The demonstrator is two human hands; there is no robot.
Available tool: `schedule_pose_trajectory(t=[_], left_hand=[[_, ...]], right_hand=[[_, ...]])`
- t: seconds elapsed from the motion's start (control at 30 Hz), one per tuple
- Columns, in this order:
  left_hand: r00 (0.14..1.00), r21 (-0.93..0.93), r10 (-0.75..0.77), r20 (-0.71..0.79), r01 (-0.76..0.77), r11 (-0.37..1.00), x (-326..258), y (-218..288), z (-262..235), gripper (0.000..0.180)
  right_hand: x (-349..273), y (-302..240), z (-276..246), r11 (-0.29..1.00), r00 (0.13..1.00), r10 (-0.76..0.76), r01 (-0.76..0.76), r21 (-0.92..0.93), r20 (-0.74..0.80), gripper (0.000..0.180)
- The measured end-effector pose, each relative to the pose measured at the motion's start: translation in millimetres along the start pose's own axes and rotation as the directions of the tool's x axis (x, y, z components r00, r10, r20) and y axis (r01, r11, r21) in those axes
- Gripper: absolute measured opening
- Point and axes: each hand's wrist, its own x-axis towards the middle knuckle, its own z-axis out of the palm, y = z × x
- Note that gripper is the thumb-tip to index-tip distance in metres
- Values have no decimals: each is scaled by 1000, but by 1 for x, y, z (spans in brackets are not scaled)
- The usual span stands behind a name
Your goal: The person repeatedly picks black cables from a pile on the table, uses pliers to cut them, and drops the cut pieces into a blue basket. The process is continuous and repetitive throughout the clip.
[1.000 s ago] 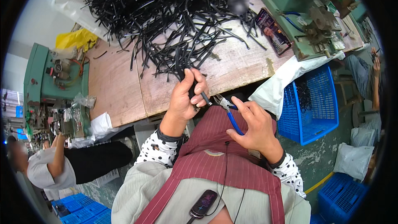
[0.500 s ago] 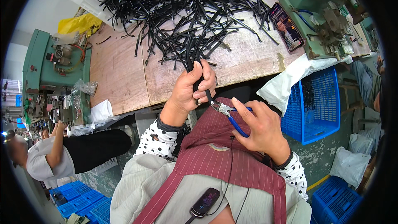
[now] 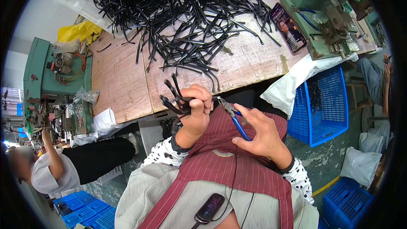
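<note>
I'm reading this step as end-trimming: blue-handled cutters (image 3: 229, 109) are sitting at the strip end poking out of the left hand (image 3: 196, 112), just off the workbench's (image 3: 121, 78) near edge. Next move is probably calling for steady strips and a handle squeeze. Left hand is curling firmly round several black strips (image 3: 180, 109); right hand (image 3: 265, 135) is half-open, grasping the cutters. I'm not able to tell whether the blades are touching the strip.
</note>
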Motion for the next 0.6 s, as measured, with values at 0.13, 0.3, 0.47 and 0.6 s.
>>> schedule_pose_trajectory(t=[0.13, 0.3, 0.47, 0.6], left_hand=[[1000, 30, 9, -4, -9, 1000, -5, -1, 0, 35], [889, -340, -449, -95, 395, 853, 5, -3, -8, 32], [755, -539, -649, -94, 510, 670, 5, -11, -16, 34], [833, -394, -514, -205, 410, 823, 13, -21, -30, 35]], right_hand=[[0, 3, 0, 1000, 1000, 16, -16, -6, 23, 81], [-2, 9, 4, 1000, 1000, 15, -15, -24, -4, 81], [0, 7, 6, 997, 997, 72, -73, 16, 17, 81], [-1, 12, 10, 994, 993, 111, -111, -1, -28, 80]])
